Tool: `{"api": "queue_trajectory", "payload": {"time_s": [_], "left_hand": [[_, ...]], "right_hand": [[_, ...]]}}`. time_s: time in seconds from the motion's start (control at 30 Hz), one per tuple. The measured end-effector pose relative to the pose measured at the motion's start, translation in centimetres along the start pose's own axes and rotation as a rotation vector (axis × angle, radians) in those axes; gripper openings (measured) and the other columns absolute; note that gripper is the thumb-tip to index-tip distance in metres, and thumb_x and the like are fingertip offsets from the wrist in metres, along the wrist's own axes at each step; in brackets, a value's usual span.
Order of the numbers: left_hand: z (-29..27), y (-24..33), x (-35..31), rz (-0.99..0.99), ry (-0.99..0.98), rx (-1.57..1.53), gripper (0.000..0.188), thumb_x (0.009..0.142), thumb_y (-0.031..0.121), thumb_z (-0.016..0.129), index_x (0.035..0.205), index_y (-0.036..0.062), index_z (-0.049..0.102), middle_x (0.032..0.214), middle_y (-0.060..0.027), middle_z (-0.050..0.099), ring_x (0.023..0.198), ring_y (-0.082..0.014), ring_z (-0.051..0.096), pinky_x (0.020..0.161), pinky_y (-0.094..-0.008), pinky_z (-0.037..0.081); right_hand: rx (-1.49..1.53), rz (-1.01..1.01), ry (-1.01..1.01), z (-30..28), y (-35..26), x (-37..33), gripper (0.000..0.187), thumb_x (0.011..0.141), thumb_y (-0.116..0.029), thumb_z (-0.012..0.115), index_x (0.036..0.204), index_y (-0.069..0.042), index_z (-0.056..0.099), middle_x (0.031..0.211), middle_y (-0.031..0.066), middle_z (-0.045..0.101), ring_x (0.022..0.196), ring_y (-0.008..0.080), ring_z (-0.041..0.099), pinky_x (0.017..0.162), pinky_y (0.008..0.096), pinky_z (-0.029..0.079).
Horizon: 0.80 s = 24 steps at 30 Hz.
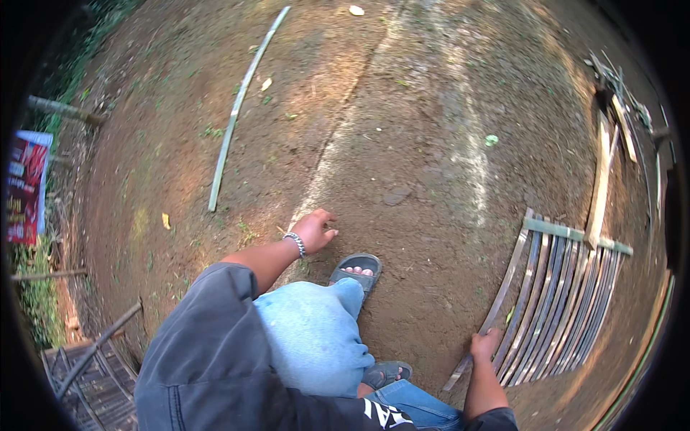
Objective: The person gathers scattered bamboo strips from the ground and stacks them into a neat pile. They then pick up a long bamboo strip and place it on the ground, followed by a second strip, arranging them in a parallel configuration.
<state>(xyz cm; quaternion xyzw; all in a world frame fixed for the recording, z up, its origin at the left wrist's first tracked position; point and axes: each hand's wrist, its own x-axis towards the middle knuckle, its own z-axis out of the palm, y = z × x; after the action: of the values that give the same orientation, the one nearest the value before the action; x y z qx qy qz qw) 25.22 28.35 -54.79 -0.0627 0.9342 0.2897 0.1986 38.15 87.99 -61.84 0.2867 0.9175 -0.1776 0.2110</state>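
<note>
My left hand (316,231), with a chain bracelet at the wrist, hovers over the bare soil ahead of my sandalled foot (357,271). Its fingers are loosely bent, the thumb stands apart, and nothing is in it. Low on the right, my right hand (486,345) is closed round a bamboo strip (509,279). This strip lies slantwise along the left side of a row of dark bamboo slats (550,294). A pale green crosspiece (557,229) runs over the slats' far ends. Whether the held strip is fastened to it cannot be made out.
A long green bamboo strip (241,100) lies on the earth ahead to the left. A pale wooden plank (600,179) reaches the crosspiece from a pile of wood scraps (618,93). At the left edge are a red banner (27,187) and a bamboo structure (90,373).
</note>
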Motion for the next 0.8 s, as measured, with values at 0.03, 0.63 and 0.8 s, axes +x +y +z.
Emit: {"api": "queue_trajectory", "payload": {"time_s": [0.03,0.63,0.8], "left_hand": [[0.4,-0.7,-0.6,-0.02,0.017,-0.015,0.035,0.085,0.024,0.072,0.112,0.0033,0.065,0.109,-0.0153,0.064,0.098,-0.028,0.067,0.088,-0.039,0.053],[4.4,-1.4,-4.3,-0.54,0.271,-1.654,0.012,0.1,0.021,0.055,0.107,0.0111,0.055,0.102,-0.0045,0.066,0.094,-0.0177,0.065,0.082,-0.0382,0.054],[3.0,-6.5,-4.3,-0.602,0.493,-1.631,0.009,0.1,0.021,0.054,0.101,0.0126,0.053,0.1,-0.0023,0.063,0.091,-0.0169,0.063,0.081,-0.0401,0.054]], "right_hand": [[0.071,-0.024,0.003,1.1,-1.4,-1.5,0.043,0.072,-0.009,0.066,0.108,-0.003,0.043,0.096,0.0222,0.057,0.092,0.0396,0.059,0.086,0.0475,0.046],[-0.295,-1.067,-0.46,-0.8,-39.6,-12.0,0.063,0.08,-0.01,0.066,0.14,-0.016,0.047,0.121,0.016,0.054,0.109,0.0367,0.06,0.092,0.0454,0.051],[-0.316,-1.137,-0.363,-0.4,-39.8,-10.1,0.053,0.083,-0.01,0.067,0.134,-0.019,0.054,0.106,0.0152,0.06,0.099,0.0361,0.062,0.086,0.0455,0.051]]}}
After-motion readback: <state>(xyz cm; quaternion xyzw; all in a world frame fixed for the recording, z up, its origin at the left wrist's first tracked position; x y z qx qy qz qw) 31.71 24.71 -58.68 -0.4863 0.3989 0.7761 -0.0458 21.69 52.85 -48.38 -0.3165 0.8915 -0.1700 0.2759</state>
